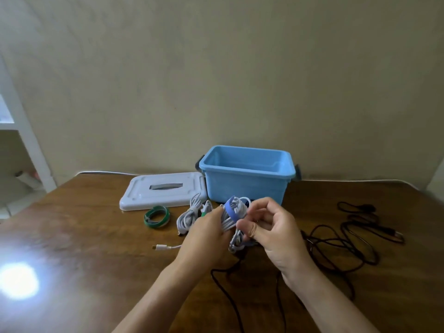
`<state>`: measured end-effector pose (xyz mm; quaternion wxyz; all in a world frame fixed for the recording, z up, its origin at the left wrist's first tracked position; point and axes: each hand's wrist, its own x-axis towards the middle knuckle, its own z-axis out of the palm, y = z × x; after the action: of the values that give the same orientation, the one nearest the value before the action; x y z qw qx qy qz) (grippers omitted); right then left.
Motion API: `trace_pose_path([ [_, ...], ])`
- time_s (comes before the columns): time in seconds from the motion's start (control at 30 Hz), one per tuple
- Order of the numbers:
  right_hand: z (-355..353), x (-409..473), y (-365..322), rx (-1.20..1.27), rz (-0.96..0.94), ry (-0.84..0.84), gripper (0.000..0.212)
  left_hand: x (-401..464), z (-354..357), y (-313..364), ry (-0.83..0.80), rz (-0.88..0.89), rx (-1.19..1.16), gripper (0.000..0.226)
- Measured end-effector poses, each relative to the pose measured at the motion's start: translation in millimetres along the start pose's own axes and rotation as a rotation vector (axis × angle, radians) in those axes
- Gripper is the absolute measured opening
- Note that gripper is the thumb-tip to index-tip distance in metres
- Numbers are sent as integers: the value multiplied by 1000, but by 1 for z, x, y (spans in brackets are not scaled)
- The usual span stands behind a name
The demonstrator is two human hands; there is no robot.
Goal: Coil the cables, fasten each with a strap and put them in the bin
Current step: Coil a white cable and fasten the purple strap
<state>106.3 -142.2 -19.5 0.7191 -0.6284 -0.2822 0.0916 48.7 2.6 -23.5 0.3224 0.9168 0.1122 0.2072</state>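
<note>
Green strap (157, 217) coiled on wooden table (84, 236), near white lid (163, 192). Second white bundle (189, 216) lying beside it. Left hand (206, 239) gripping white cable coil (234, 213), fingers curled round it, held above table. Blue strap (230, 209) looped over coil. Right hand (271, 227) pinching strap end, thumb against forefinger. Blue bin (247, 174) just behind, open. Black cable (346, 241) loose at right. Risk: strap slipping unfastened, coil springing apart; loose plug end (156, 247) snagging.
</note>
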Motion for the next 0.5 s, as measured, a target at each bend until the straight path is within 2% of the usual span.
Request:
trace_pose_path([
  [0.13,3,-3,-2,-41,-44,22,36,1,2,-2,-1,4,1,14],
  [0.37,11,-5,-4,-88,-51,109,40,6,11,-3,-76,2,163,24],
  [0.43,9,-5,-7,-97,-47,109,40,8,9,-3,-95,17,122,30],
  [0.5,8,-5,-10,-52,-39,65,36,6,7,-4,-100,6,43,25],
])
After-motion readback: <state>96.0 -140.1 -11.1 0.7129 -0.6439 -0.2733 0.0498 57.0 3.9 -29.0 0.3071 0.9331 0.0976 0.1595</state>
